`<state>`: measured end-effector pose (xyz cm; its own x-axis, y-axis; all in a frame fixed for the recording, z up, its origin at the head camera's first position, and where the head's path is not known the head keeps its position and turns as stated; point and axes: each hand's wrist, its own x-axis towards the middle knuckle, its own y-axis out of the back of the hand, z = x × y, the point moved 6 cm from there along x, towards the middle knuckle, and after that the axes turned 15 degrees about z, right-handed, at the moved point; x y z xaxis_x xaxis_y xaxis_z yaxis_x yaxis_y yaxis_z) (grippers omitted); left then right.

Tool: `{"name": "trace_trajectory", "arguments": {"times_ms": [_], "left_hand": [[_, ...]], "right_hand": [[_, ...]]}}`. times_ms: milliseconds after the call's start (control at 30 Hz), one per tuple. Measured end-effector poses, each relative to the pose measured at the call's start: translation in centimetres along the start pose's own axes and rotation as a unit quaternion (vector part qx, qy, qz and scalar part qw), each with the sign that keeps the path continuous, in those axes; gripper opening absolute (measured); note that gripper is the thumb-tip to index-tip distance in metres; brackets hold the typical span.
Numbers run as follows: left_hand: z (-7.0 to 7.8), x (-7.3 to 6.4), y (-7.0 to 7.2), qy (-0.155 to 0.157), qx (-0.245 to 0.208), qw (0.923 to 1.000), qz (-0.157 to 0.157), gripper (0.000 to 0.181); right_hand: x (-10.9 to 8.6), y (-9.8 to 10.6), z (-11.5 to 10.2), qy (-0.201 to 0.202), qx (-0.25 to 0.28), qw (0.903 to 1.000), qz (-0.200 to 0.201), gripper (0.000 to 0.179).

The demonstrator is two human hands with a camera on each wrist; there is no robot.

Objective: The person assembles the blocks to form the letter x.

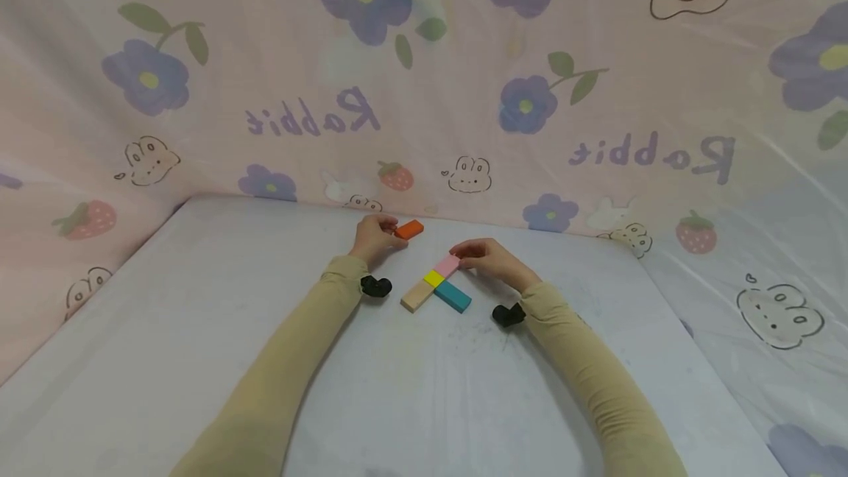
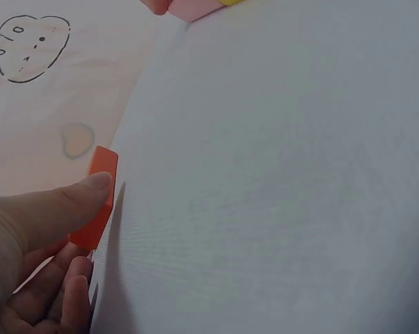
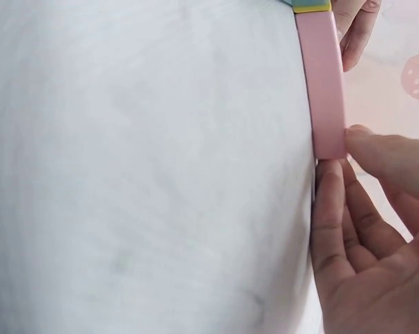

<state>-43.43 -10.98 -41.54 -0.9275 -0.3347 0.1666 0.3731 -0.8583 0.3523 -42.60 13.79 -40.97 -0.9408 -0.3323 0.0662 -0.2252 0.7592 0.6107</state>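
My left hand [image 1: 375, 240] pinches an orange block [image 1: 409, 230] beyond the other blocks, its thumb [image 2: 91, 191] lying across one broad face. On the table, a pink block [image 1: 447, 266], a small yellow block [image 1: 433, 278] and a light wood-coloured block [image 1: 417, 296] form a slanting line. A teal block [image 1: 453, 297] branches off from the yellow one towards the lower right. With thumb and fingertips, my right hand [image 1: 493, 260] holds the far end of the pink block. In the right wrist view, the thumb touches a corner of that pink block [image 3: 324, 83] and the fingers meet its end.
The white tabletop [image 1: 165, 330] stretches around the blocks. Behind it hangs a pale pink curtain [image 1: 430, 79] printed with flowers, rabbits and strawberries, which meets the table's far edge close behind the orange block. Black wrist devices [image 1: 376, 286] sit at both cuffs.
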Motion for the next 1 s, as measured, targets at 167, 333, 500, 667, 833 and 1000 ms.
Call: {"name": "trace_trajectory", "arguments": {"times_ms": [167,333,500,667,833,1000], "left_hand": [[-0.01,0.26,-0.08,-0.001,0.009,0.9999,0.010,0.050],[-0.08,0.22,-0.10,-0.001,0.013,0.9998,0.015,0.048],[-0.04,-0.10,-0.06,0.002,0.018,0.9997,0.014,0.048],[0.19,-0.23,-0.16,-0.010,0.035,0.9992,0.015,0.043],[0.40,-0.18,-0.32,-0.021,0.044,0.9988,0.011,0.038],[0.14,0.06,-0.39,-0.019,0.041,0.9989,-0.005,0.037]], "right_hand": [[0.15,0.09,-0.15,-0.005,-0.001,1.0000,0.003,0.028],[0.10,0.00,-0.18,-0.002,0.008,1.0000,-0.002,0.028],[-0.08,-0.18,-0.05,-0.009,0.016,0.9998,-0.007,0.028],[-0.03,-0.19,0.07,-0.003,0.010,0.9999,-0.006,0.028],[0.02,-0.07,0.04,-0.006,0.008,0.9999,-0.002,0.027],[-0.03,0.00,-0.07,-0.007,0.009,0.9999,-0.004,0.027]]}}
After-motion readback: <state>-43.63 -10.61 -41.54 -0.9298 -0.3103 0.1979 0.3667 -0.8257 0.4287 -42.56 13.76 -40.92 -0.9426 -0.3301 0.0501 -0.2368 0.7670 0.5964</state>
